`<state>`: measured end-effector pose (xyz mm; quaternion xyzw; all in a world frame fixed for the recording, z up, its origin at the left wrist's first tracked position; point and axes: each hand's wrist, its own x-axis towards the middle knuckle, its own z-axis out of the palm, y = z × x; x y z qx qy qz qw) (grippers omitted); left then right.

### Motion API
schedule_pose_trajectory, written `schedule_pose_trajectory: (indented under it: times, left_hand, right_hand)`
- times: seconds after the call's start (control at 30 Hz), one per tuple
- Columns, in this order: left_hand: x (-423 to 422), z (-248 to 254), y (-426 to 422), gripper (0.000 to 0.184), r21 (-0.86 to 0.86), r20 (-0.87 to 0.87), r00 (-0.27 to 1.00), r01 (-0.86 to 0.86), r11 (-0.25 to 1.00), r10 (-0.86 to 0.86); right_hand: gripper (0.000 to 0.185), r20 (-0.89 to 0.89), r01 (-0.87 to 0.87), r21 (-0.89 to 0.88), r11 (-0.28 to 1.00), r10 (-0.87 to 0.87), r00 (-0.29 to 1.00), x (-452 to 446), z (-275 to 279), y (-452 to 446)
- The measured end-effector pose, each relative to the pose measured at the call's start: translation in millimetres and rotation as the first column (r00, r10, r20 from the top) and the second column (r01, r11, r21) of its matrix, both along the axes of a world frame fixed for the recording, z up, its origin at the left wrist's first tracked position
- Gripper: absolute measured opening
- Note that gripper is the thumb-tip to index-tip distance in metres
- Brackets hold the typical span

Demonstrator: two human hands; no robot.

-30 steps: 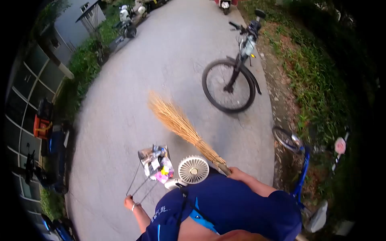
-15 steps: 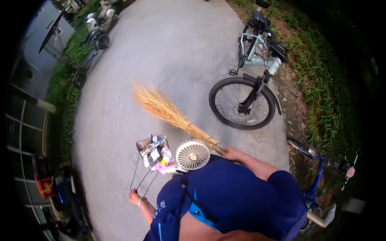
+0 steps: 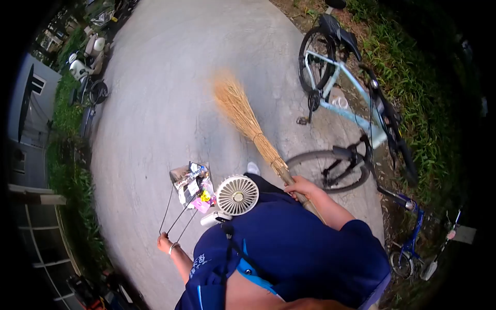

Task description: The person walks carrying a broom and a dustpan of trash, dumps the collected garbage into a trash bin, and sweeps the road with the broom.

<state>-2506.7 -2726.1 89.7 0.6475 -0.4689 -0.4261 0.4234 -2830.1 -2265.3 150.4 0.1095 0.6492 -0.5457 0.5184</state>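
1. Outdoor lane, grey concrete pavement with faint cracks; grass along right edge, grey building on left.
2. Right hand gripping the straw broom by its stick; bristles point ahead over pavement, tips blurred.
3. Left hand closed on the thin handle of the litter-filled dustpan, ahead and left of the body.
4. White fan at the chest, between dustpan and broom.
5. Light-blue bicycle at pavement's right edge.
6. Navy shirt: white characters, too small to read.
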Motion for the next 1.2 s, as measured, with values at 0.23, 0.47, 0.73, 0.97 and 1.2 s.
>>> schedule_pose_trajectory:
  times: [0.23, 0.47, 0.73, 0.97, 1.2]
  left_hand:
    - [-224, 30, -120, 0.012, -0.009, -0.01, 1.0, 0.027, 1.0, -0.027]
    - [-471, 28, -231, 0.016, 0.013, 0.043, 0.983, 0.178, 0.984, -0.178]
    - [-740, 25, -369, 0.01, 0.016, 0.087, 0.92, 0.383, 0.923, -0.383]
    - [-962, 45, -449, 0.016, 0.016, -0.021, 0.89, 0.456, 0.89, -0.456]
    - [-1159, 43, -503, 0.016, -0.008, -0.001, 0.927, 0.374, 0.927, -0.374]
  right_hand:
    - [0.021, 0.151, 0.234, -0.095, 0.967, -0.219, 0.964, -191, 15, -83]
    - [0.026, -0.204, 0.042, 0.311, 0.949, 0.023, 0.979, -374, -1, -154]
    - [0.019, -0.21, 0.197, 0.64, 0.743, -0.078, 0.975, -656, -23, -167]
    - [0.009, -0.205, 0.558, 0.302, 0.773, -0.519, 0.83, -799, -18, -259]
    - [0.027, -0.197, 0.121, 0.281, 0.952, -0.066, 0.978, -1065, -4, -420]
